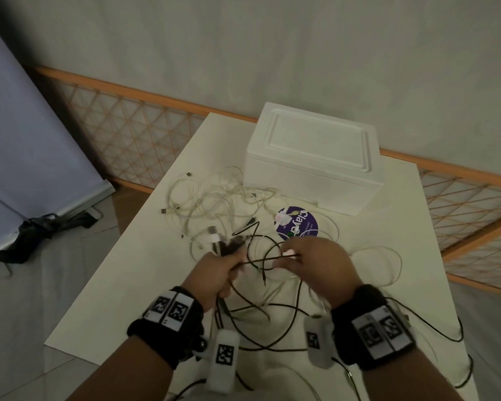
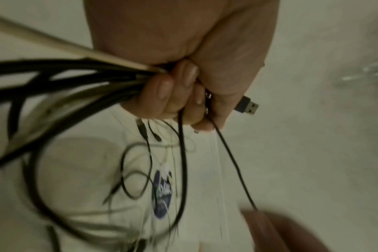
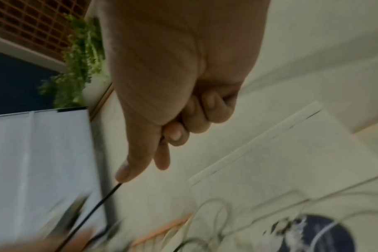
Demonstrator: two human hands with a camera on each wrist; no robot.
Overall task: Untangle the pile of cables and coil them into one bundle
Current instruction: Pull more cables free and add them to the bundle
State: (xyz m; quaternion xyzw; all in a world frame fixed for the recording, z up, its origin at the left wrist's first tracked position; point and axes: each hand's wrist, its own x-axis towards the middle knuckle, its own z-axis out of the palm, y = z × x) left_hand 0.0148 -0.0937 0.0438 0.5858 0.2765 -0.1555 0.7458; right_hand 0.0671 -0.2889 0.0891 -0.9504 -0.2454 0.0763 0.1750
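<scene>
My left hand (image 1: 218, 266) grips a bunch of black and white cables (image 2: 80, 80) in its fist above the white table (image 1: 122, 285); a USB plug (image 2: 247, 106) sticks out past the fingers. My right hand (image 1: 310, 260) pinches one thin black cable (image 1: 272, 258) that runs across to the left fist; in the right wrist view that black cable (image 3: 101, 201) leaves from under the thumb. Black loops (image 1: 261, 316) hang between my wrists. A loose tangle of white cables (image 1: 214, 198) lies farther back on the table.
A white foam box (image 1: 313, 160) stands at the back of the table. A round purple sticker (image 1: 297, 224) lies in front of it. An orange lattice rail (image 1: 133, 134) runs behind. A black bag (image 1: 38, 230) lies on the floor at left.
</scene>
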